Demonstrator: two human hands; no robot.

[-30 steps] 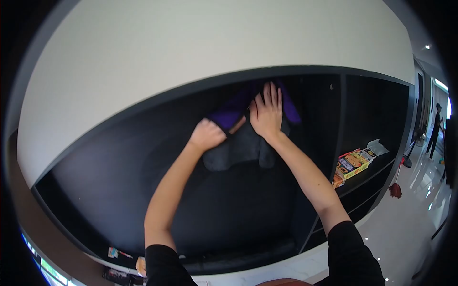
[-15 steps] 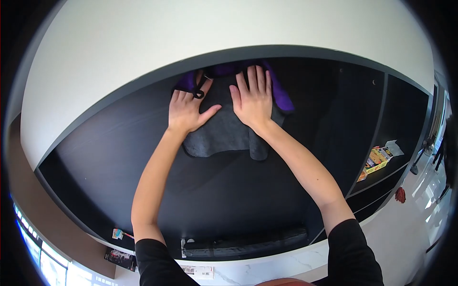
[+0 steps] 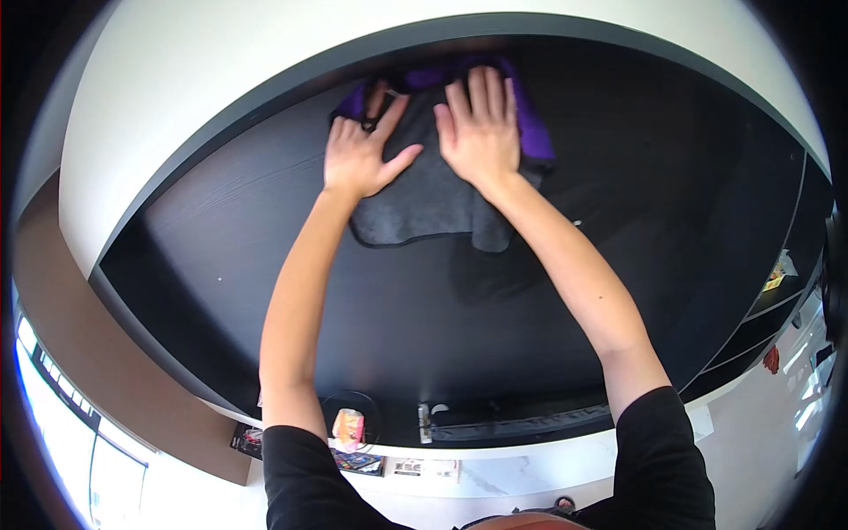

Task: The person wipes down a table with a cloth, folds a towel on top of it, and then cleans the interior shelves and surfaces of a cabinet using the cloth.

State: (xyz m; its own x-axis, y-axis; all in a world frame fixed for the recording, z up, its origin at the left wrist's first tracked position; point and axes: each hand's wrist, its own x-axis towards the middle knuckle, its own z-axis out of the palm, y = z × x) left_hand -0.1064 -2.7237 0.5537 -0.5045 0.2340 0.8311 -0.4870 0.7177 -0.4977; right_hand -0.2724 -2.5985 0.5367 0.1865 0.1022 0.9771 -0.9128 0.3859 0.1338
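A grey cloth [image 3: 415,208] with purple parts and a dark edge is spread flat against a black panel [image 3: 424,300]. My left hand [image 3: 358,155] presses on its left side, fingers spread and thumb out to the right. A thin dark loop shows by the fingers of that hand. On the cloth's right side my right hand [image 3: 481,128] lies flat with the fingers stretched upward. A purple strip of the cloth shows beyond its fingers. Both hands are slightly blurred, and parts of the cloth are hidden beneath them.
A dark curved frame edge [image 3: 424,28] borders the panel at the top, with a white surface beyond. At the bottom, a pink-and-yellow packet [image 3: 349,427] stands on a ledge near my left elbow. Compartments with a yellow box [image 3: 776,272] are at the right.
Both hands and the cloth appear higher in view, and the camera view has shifted too. The frame edge sits higher, and the packet at the bottom has come into view.
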